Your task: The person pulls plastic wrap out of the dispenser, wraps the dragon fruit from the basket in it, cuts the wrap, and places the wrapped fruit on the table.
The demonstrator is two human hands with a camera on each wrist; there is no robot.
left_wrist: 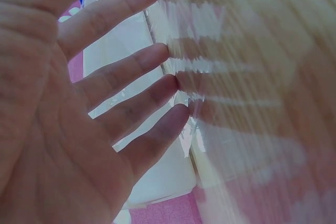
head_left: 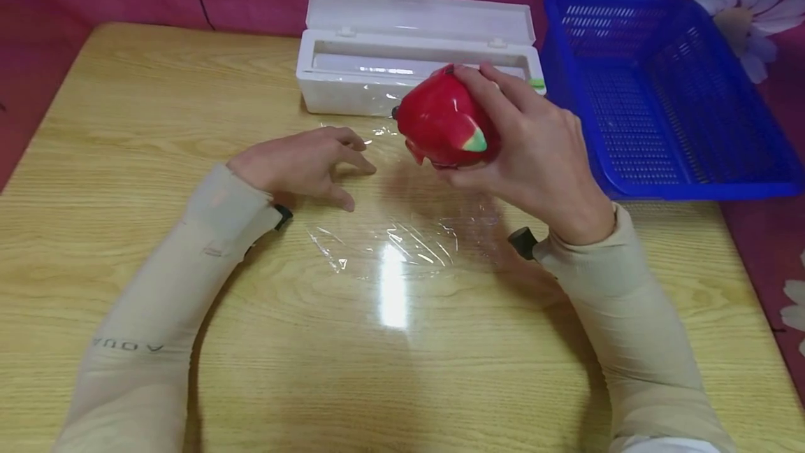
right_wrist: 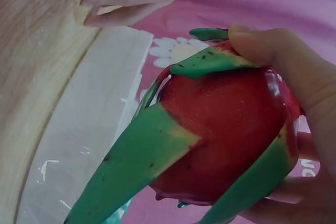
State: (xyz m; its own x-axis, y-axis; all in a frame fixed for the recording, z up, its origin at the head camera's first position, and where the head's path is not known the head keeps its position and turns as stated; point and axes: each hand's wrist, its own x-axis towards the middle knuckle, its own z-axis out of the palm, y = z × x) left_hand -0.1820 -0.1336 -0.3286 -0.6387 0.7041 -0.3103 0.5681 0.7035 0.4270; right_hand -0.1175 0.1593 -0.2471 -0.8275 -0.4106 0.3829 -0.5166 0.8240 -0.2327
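Head cam: the right hand cups a red dragon fruit above the cling film sheet, fingers curled round it. The sheet is already pulled out flat at 6 o'clock of the white dispenser box; wrapping looks not yet started. The left hand rests fingertips on the film's edge, fingers spread.

Left wrist: blurry, probably fingers touching film.

Right wrist: the fruit is glossy, with green-tipped scales.

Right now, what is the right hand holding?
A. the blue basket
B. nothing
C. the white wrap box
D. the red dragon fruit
D: the right hand curls round the red dragon fruit, lifted above the clear film, while the blue basket and white box stand untouched.
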